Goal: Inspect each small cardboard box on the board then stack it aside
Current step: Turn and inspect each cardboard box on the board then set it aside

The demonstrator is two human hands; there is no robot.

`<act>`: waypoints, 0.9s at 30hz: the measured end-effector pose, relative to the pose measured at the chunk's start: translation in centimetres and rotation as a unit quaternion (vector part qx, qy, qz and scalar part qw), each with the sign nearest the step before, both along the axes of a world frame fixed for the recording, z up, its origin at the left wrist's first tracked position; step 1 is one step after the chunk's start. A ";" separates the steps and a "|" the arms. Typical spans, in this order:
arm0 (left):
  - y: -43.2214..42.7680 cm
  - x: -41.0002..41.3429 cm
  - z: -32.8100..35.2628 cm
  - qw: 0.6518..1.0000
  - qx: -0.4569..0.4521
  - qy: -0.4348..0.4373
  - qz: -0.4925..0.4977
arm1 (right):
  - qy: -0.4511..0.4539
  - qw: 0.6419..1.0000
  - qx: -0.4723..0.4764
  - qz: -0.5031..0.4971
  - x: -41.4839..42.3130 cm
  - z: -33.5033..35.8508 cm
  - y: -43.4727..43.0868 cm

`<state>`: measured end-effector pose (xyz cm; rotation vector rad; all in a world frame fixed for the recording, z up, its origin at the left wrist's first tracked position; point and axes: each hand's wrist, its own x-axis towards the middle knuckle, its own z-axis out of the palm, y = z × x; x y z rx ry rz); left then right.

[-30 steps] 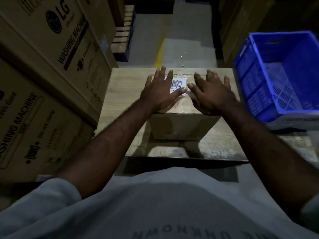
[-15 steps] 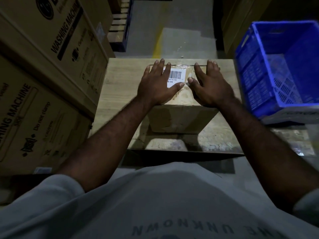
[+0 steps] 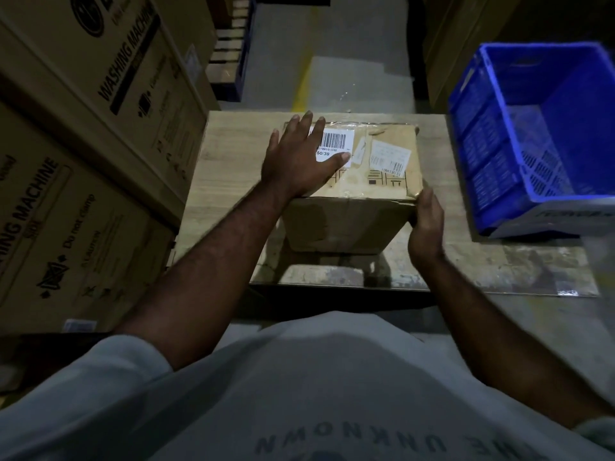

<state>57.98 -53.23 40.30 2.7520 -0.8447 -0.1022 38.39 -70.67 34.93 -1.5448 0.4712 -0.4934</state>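
A brown cardboard box (image 3: 352,211) sits in the middle of the pale wood-grain worktop (image 3: 233,154), a little toward its far edge. The left hand (image 3: 299,161) lies flat and released on the box's top at its 9 o'clock side, fingers straight and spread, the thumb tip resting on a white barcode label (image 3: 336,143) that reads "50/39" under a smaller number line. At 3 o'clock from it is a smaller white label (image 3: 389,158) with barcodes, its text too small to read, and black handling symbols (image 3: 382,179) are printed below. The right hand (image 3: 427,217) is also unclenched, fingers nearly straight, pressed against the box's corner at 5 o'clock. At 2 o'clock from the box stands a blue perforated plastic crate (image 3: 532,128). At 9 to 10 o'clock large brown cartons (image 3: 100,128) read "WASHING MACHINE" and "Do not clamp", with part of a round logo. A grey shirt (image 3: 332,394) at 6 o'clock shows "UNKNOWN" upside down.
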 end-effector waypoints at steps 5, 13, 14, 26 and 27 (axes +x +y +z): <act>0.0 0.6 0.0 1.000 -0.014 0.005 -0.010 | 0.040 0.993 -0.109 -0.013 -0.7 -1.6 0.9; 1.2 2.4 1.8 0.895 -0.322 0.302 0.064 | 0.003 0.978 -0.195 -0.076 3.6 2.6 -0.9; 1.5 2.0 2.1 0.849 -0.371 0.371 0.065 | -0.013 0.973 -0.219 -0.073 4.7 3.8 -1.3; 6.3 -8.2 -10.6 0.496 -0.525 0.610 0.326 | 0.164 0.785 -0.550 0.234 16.0 6.3 1.3; 6.8 -8.4 -11.3 0.495 -0.530 0.589 0.356 | 0.159 0.778 -0.550 0.259 16.4 5.3 2.2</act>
